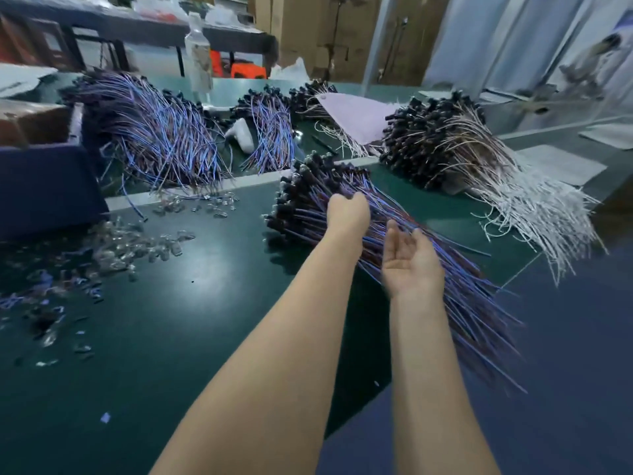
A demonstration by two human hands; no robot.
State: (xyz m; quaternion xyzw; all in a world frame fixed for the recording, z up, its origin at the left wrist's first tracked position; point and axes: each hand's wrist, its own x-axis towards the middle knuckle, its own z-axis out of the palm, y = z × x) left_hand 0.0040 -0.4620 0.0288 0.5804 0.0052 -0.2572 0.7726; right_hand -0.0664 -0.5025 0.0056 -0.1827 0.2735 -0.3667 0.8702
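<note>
A large bundle of blue and red wires [455,279] with dark connector ends [298,200] lies across the green table, its loose tips hanging over the right edge. My left hand [347,212] reaches into the middle of the bundle with its fingers curled down among the wires; what they hold is hidden. My right hand [409,260] is palm up beside the wires, fingers relaxed and slightly spread, touching the strands near their middle.
Further piles of blue wires [164,135] and white-wired connectors [455,145] crowd the back of the green table [212,303]. Small clear plastic caps [137,245] are scattered at the left. A dark blue bin [44,190] stands at the left, a bottle [198,53] behind.
</note>
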